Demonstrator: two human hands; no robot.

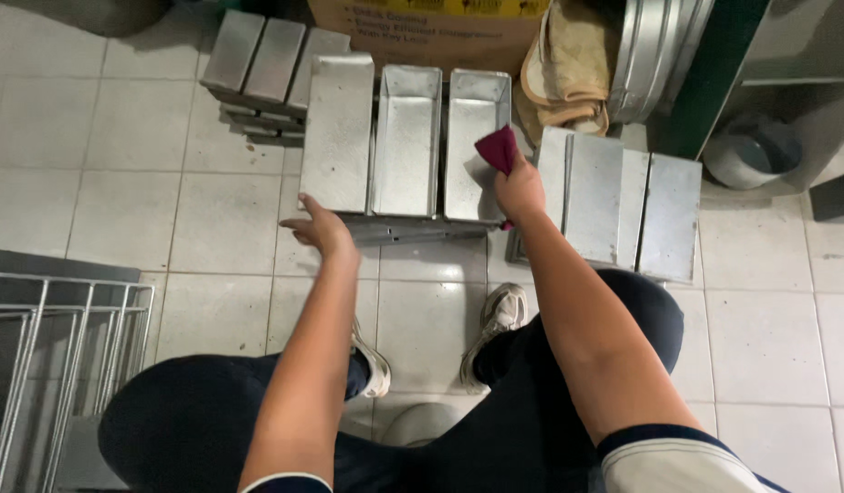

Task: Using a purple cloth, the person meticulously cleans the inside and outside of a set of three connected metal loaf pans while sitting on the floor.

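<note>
A set of three joined metal loaf tins point(406, 137) lies on the tiled floor in front of me; the two right tins face up, the left one point(338, 132) looks covered or turned over. My right hand point(520, 190) grips a dark red cloth point(498, 148) and presses it into the rightmost tin point(472, 160). My left hand point(320, 228) rests with fingers spread at the near left corner of the set, touching its edge.
More overturned metal tins sit at the right point(623, 205) and stacked at the back left point(267, 64). A cardboard box point(422, 32) and beige cloth point(568, 64) stand behind. A wire rack point(57, 365) is at my left; a metal bowl point(751, 151) at far right.
</note>
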